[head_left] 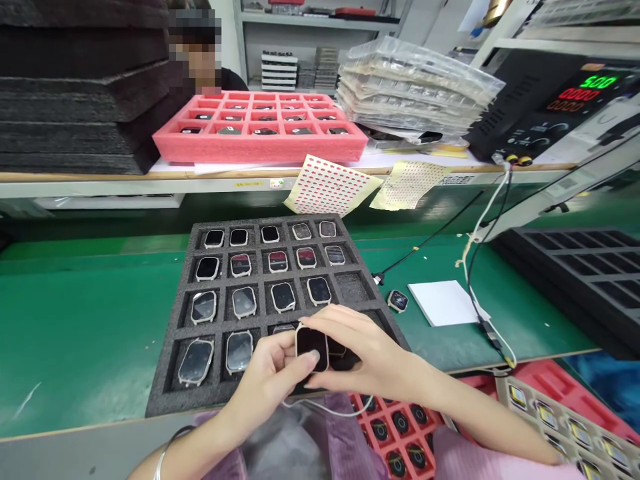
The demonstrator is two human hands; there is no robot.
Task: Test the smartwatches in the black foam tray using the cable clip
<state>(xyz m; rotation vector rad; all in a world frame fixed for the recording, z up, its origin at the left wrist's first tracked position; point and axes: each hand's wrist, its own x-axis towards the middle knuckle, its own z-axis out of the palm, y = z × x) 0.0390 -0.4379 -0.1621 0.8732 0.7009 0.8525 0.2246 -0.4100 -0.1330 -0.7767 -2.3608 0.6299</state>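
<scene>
Both of my hands hold one smartwatch body (307, 343), a strapless case with a dark screen and light metal frame. The thumb of my left hand (275, 367) lies on its lower screen, with the other fingers curled behind it. My right hand (367, 353) grips the case from the right, fingertips at its top edge and thumb below. Under and beyond them lies a dark grey foam tray (173, 360) with several similar watch bodies in its pockets, such as a watch body (240, 351) left of my hands. My hands cover part of the tray's front right.
Right of the tray, a lit watch (398, 301) and a white pad (443, 302) lie on the green mat. A pink foam tray (260, 148) stands on the shelf, near a power supply (530, 100). Cables (470, 267) hang down at right. Another person (233, 80) sits behind.
</scene>
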